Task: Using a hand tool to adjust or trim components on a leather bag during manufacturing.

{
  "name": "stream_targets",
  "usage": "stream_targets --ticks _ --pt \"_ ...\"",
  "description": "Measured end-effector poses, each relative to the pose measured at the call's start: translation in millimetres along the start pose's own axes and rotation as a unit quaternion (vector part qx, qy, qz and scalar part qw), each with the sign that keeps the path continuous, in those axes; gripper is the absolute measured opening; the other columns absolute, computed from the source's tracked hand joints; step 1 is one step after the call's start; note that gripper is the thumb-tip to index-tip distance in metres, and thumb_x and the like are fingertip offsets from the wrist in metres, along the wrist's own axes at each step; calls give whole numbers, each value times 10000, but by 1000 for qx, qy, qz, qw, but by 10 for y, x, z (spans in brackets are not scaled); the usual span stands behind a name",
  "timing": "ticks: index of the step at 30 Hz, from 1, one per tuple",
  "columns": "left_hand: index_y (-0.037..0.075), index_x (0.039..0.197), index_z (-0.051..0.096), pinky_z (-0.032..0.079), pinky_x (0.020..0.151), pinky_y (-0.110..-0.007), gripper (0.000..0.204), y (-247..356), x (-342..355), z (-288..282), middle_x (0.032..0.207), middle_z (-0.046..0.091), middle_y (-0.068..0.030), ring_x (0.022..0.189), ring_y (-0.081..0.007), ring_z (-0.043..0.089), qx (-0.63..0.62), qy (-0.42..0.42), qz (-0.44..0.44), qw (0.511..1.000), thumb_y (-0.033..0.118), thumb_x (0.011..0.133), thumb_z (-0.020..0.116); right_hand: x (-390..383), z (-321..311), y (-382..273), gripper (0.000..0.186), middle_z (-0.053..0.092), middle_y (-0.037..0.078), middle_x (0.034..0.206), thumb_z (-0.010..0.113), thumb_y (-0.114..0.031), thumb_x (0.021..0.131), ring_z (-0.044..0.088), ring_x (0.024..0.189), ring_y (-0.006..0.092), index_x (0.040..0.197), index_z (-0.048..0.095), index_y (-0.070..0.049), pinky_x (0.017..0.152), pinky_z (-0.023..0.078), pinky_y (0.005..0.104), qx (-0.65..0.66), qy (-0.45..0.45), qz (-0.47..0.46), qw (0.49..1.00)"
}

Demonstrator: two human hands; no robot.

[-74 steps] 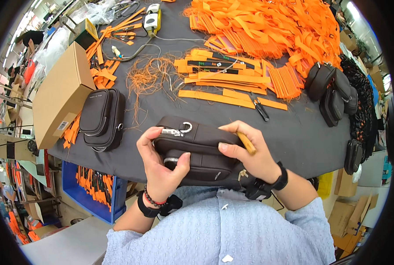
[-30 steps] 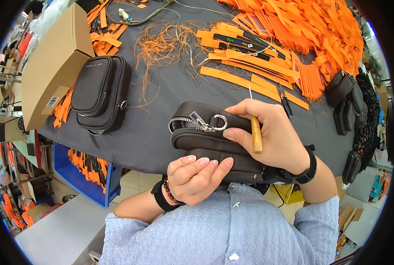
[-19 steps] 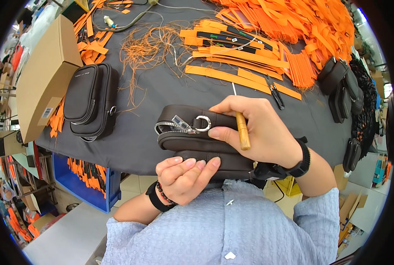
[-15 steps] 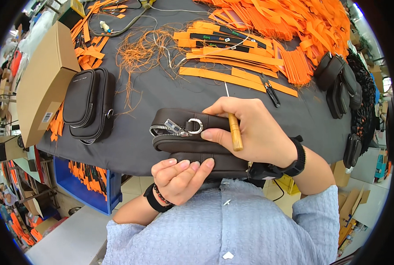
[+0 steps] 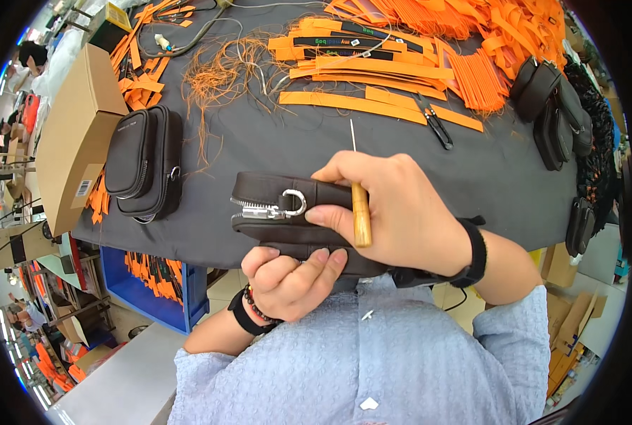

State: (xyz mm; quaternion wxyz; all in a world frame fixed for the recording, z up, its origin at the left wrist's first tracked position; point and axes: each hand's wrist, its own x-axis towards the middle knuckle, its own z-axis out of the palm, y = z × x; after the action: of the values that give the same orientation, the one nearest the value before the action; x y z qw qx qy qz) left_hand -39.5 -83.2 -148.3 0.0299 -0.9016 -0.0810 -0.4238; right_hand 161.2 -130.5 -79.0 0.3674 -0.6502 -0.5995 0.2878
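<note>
Both my hands hold a small dark brown leather-like zip bag point(image 5: 266, 183) above the near edge of the table. My left hand point(image 5: 295, 283) is closed along the bag's near side, its fingers curled. With thumb and forefinger my right hand point(image 5: 408, 212) pinches the bag beside a silver D-ring point(image 5: 296, 202). That hand also holds an awl point(image 5: 360, 221), whose wooden handle lies under the fingers and whose thin metal shaft points away from me. A silver zipper pull point(image 5: 259, 212) lies along the partly opened zip at the bag's left end.
A similar dark bag point(image 5: 146, 163) stands at left beside a cardboard box point(image 5: 82, 142). Orange strips point(image 5: 380, 71), loose threads point(image 5: 220, 74) and black thread snips point(image 5: 436, 124) lie beyond my hands. More dark bags point(image 5: 553, 113) sit at right. A blue crate point(image 5: 195, 297) is below the table edge.
The zipper pull has swung from slanting upward to lying flat along the zip. My hands and the bag have shifted slightly left, and both keep their grip.
</note>
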Motion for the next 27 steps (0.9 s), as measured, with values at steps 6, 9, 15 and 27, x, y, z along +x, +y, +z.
stream_targets --ticks 6,9,15,27 --pt "220 935 764 351 861 -323 283 26 -82 27 979 587 109 910 -130 431 -26 -4 -20 999 156 672 845 59 -19 32 269 686 161 787 795 -122 797 682 682 292 983 652 11 624 509 325 3 -22 10 1000" --pt "228 949 765 348 861 -320 296 25 -73 28 989 582 113 913 -129 425 -28 -5 -16 999 165 671 844 64 -38 26 278 693 156 802 801 -121 789 687 697 289 985 655 12 636 511 320 11 -31 24 999" --pt "243 984 770 334 851 -313 313 2 -84 9 1003 573 117 911 -126 412 -26 -18 -7 999 192 680 824 88 -33 38 282 703 150 810 807 -119 781 694 703 275 982 659 12 644 517 315 7 -44 23 999" --pt "200 968 785 359 763 -284 295 2 27 42 999 603 91 845 -119 439 -36 -1 -25 999 182 675 766 81 -40 108 269 698 147 769 816 -174 772 698 713 274 915 673 5 650 527 327 71 1 5 997"
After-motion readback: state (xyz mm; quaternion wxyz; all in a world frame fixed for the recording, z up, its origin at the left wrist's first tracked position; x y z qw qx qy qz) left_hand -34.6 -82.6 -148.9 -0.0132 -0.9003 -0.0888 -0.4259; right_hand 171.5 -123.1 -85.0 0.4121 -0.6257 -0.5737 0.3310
